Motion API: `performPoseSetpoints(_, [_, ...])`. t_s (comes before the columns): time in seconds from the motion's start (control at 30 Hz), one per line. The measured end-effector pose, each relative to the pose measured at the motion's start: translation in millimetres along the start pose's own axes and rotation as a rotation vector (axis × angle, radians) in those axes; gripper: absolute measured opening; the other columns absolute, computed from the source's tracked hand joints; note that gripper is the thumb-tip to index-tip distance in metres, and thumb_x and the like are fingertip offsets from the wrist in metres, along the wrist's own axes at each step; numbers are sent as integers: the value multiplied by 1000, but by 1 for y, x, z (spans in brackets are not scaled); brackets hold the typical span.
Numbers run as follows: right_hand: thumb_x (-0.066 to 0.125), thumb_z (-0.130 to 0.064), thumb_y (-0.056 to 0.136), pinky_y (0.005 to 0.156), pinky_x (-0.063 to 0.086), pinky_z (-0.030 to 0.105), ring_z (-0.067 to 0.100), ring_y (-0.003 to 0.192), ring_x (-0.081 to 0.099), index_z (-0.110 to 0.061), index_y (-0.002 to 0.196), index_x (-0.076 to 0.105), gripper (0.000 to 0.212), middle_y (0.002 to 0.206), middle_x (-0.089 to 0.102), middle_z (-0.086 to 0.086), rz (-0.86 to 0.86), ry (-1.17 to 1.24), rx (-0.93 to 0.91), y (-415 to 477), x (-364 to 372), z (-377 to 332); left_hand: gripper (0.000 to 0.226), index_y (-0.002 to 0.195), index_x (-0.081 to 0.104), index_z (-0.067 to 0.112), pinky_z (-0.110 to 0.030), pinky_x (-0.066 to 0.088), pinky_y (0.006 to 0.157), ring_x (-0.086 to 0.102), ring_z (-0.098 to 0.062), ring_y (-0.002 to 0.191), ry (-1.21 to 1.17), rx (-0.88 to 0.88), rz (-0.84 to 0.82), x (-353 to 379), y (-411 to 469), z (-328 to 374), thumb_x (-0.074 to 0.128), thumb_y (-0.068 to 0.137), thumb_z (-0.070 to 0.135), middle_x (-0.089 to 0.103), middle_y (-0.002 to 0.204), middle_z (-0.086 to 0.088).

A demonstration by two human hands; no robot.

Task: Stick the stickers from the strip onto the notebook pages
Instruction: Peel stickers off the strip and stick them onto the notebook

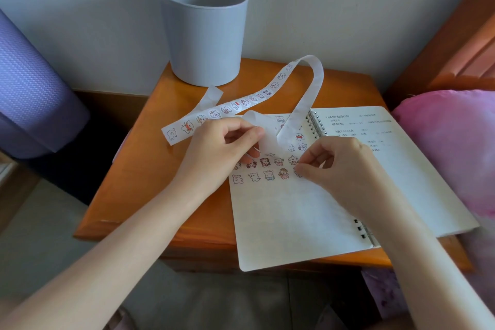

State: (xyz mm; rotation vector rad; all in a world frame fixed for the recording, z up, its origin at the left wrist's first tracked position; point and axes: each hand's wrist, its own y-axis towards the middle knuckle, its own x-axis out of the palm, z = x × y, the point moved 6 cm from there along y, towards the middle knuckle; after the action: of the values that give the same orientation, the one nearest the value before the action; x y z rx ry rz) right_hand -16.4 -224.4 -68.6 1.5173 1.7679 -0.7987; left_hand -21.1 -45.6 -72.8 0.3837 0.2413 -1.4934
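A purple mat (32, 83) is standing at the far left, beside a wooden table (139, 169). A grey bin (203, 35) is sitting on the table's far part.

The strip (235, 104) is a long white paper band printed with small cartoon animals. Its printed stretch is lying on the table in front of the bin, its long axis running from the near left to the far right. There it is arching up and coming back down onto the notebook (289, 217), where it is curling into a loop. A blank tail is crossing under it towards the bin.

The left hand (219, 150) is pinching that loop between thumb and fingers, above the page's upper corner.

The notebook is lying open on the table's right half, overhanging the near edge, its spiral spine pointing from far left to near right. Rows of stickers (267, 169) are filling the top of its left page; handwriting is covering the right page.

The right hand (340, 161) is curling, thumb and forefinger pinching a sticker (297, 173) at the lower row's right end.

A pink cloth (450, 136) is lying at the far right.
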Motion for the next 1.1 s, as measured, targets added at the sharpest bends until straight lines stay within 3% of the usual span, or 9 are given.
performPoseSetpoints(0.2, [73,-26,79,54,34,19,6,64,47,-25,92,51,26,80,57,-8,24,-56,-19,-1,-3,-4,16,86,72,18,-3,44,58,67,-1,69,5,-5,0,0,0,-1,59,91,25,71,75,7])
performPoseSetpoints(0.33, [66,-16,85,54,32,17,4,64,45,-25,89,53,17,81,54,-11,69,-55,-26,0,-5,-2,16,85,72,18,-3,44,59,67,-1,69,4,-9,2,0,1,-2,59,91,25,71,74,7])
performPoseSetpoints(0.53, [70,-38,79,52,29,19,2,69,46,-25,88,54,23,85,53,-12,103,-127,-9,0,-3,-7,16,85,72,16,-3,44,57,67,-1,67,1,-9,5,0,1,-1,59,91,25,71,74,6])
performPoseSetpoints(0.7, [67,-17,84,54,32,20,2,66,45,-26,84,54,15,84,54,-10,123,-109,-17,1,-5,-2,16,87,72,17,-3,44,57,67,0,68,8,-9,3,1,1,-2,59,91,25,71,75,6])
performPoseSetpoints(0.87, [74,-32,76,53,28,14,2,65,43,-26,87,56,22,85,52,-15,18,-77,-19,-1,-3,-3,16,86,72,18,-3,44,56,67,-1,67,-12,-12,5,0,1,-1,59,91,26,71,73,6])
performPoseSetpoints(1.1, [70,-20,82,52,29,14,4,60,45,-25,86,59,12,82,57,-13,56,-15,-54,0,-5,-4,16,88,72,18,-11,51,59,68,-4,67,-79,-20,6,-1,2,-3,58,91,26,71,74,4])
